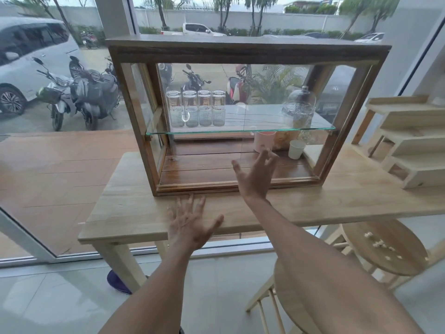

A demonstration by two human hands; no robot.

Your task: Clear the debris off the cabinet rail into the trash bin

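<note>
Two bare hands are reaching toward a dark wooden display cabinet with glass sides (248, 51) that is standing on a pale wooden table (134, 213). Farthest left, the left hand (190, 225) is hovering over the table's near edge, just short of the cabinet, fingers spread wide and gripping nothing. Ahead of it, the grooved wooden bottom rail (192, 188) is running along the cabinet's front; any debris on it is too small to make out. Further right, the right hand (254, 175) is crossing that rail, fingers loosely fanned and empty, pointing inward toward a pale pink cup (263, 141) and a small white paper cup (296, 149) on the cabinet floor. No trash bin is showing anywhere. At far right, small pale crumbs (378, 244) are lying on a round wooden stool (385, 247).

To do this step well, the right fingertips should probably be sweeping along the groove toward one end, with the left palm cupping below the table edge as a catcher, keeping clear of the glass shelf (240, 130).
</note>
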